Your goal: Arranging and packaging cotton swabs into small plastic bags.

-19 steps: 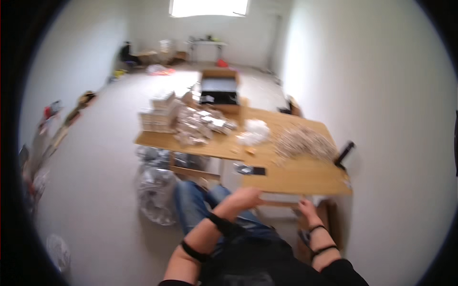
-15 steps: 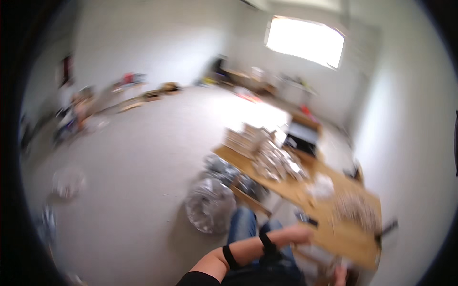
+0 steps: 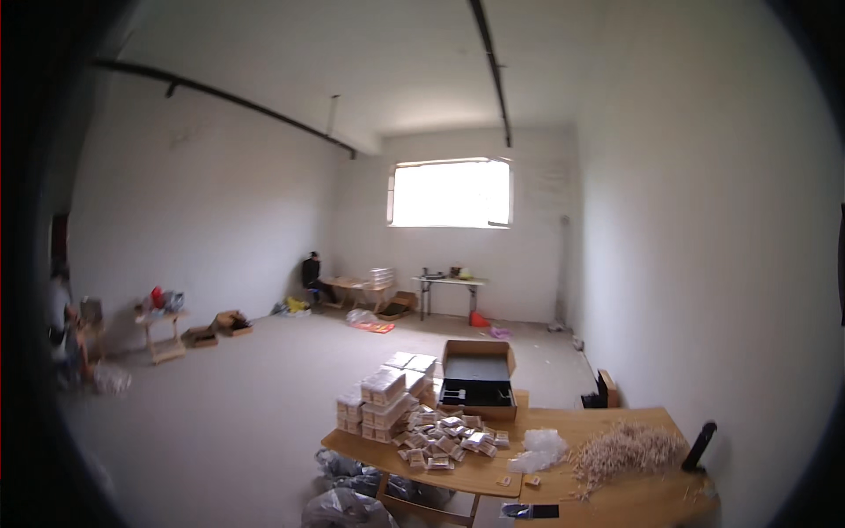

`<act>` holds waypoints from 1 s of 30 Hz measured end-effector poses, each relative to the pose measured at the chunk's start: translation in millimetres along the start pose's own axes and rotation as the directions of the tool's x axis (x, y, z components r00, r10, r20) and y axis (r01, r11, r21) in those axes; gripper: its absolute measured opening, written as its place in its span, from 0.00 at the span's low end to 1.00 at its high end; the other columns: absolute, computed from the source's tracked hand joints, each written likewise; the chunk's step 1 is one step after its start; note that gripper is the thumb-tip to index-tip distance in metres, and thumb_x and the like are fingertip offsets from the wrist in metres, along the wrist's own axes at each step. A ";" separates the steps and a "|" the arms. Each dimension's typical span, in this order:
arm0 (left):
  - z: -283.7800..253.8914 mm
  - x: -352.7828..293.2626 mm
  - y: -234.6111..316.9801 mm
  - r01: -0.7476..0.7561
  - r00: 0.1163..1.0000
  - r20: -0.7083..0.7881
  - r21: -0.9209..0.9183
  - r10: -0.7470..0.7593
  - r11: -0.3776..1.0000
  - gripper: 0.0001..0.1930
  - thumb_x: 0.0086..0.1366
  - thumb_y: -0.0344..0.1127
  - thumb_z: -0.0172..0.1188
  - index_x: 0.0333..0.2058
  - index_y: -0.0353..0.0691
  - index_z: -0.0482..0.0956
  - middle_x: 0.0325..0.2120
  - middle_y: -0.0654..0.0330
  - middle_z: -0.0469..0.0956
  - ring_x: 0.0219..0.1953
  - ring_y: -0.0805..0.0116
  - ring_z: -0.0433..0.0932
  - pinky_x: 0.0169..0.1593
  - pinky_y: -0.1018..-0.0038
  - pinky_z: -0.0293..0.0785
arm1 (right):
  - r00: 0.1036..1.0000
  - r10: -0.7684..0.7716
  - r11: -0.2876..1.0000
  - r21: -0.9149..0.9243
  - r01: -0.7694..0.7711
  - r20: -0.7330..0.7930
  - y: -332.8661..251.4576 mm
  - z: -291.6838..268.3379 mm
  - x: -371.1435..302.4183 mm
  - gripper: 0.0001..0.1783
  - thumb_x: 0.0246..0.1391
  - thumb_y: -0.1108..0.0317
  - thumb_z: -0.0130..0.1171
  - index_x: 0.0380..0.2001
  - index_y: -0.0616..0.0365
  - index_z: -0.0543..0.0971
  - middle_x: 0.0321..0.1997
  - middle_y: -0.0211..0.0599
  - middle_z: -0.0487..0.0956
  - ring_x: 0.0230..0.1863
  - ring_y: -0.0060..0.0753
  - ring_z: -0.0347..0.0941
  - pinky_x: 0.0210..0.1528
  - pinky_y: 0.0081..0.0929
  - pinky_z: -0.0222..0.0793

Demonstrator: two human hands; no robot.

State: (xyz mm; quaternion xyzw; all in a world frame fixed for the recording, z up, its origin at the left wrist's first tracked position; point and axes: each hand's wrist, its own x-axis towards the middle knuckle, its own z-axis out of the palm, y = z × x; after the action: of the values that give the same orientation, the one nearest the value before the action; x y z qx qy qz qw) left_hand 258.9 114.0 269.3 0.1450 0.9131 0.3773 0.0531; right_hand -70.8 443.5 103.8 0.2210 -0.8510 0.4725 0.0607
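Neither of my hands shows at this moment. Below me stands a wooden table point(image 3: 475, 480). On it lies a loose heap of small clear packets point(image 3: 449, 437), beside neat stacks of clear-wrapped packs point(image 3: 378, 407). A crumpled pile of white plastic bags point(image 3: 539, 451) sits near the middle. To the right spreads a mound of small pale pinkish pieces point(image 3: 629, 451), too small to make out. At the near edge is a flat dark object point(image 3: 531, 510) whose kind I cannot tell.
An open cardboard box point(image 3: 480, 378) with a black inside stands behind the packets. A black upright object point(image 3: 701, 447) rises at the table's right end. Filled grey plastic bags point(image 3: 348, 508) lie on the floor at left. A person point(image 3: 312, 273) sits far off; another point(image 3: 60, 308) stands far left.
The view has swung upward and steadied, now showing more wall and ceiling. My two hands and left forearm, low in the earlier frame, have left the picture.
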 end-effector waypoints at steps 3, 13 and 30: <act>19.9 27.4 -81.6 0.072 0.976 0.219 -0.323 0.001 0.944 0.09 0.60 0.39 0.55 0.38 0.48 0.79 0.49 0.56 0.76 0.39 0.60 0.79 0.37 0.64 0.76 | 0.983 0.176 0.984 -0.027 -0.174 0.054 51.5 -11.5 -6.9 0.09 0.61 0.71 0.52 0.38 0.65 0.78 0.33 0.37 0.80 0.32 0.29 0.76 0.35 0.28 0.75; 10.9 70.3 -35.9 -0.183 0.957 0.264 0.235 0.119 0.955 0.25 0.66 0.47 0.55 0.55 0.36 0.71 0.42 0.43 0.78 0.45 0.43 0.76 0.50 0.56 0.73 | 0.957 0.237 0.971 0.070 -0.228 -0.168 -33.2 -130.1 -24.7 0.05 0.58 0.77 0.52 0.35 0.62 0.78 0.28 0.34 0.80 0.26 0.23 0.78 0.27 0.22 0.73; 11.7 97.7 -15.1 0.037 0.961 -0.274 -0.014 -0.039 0.999 0.27 0.66 0.40 0.59 0.60 0.37 0.66 0.61 0.44 0.65 0.61 0.46 0.66 0.62 0.62 0.65 | 0.978 -0.072 0.972 0.235 0.024 0.196 -167.0 -29.3 72.9 0.12 0.61 0.71 0.53 0.45 0.64 0.78 0.37 0.37 0.82 0.35 0.27 0.81 0.36 0.23 0.75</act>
State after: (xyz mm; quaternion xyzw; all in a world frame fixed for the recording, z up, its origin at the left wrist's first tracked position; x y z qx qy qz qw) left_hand 164.9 141.4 251.6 0.0735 0.9127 0.3966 -0.0658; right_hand -66.7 368.5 272.4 0.2944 -0.7861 0.5419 -0.0411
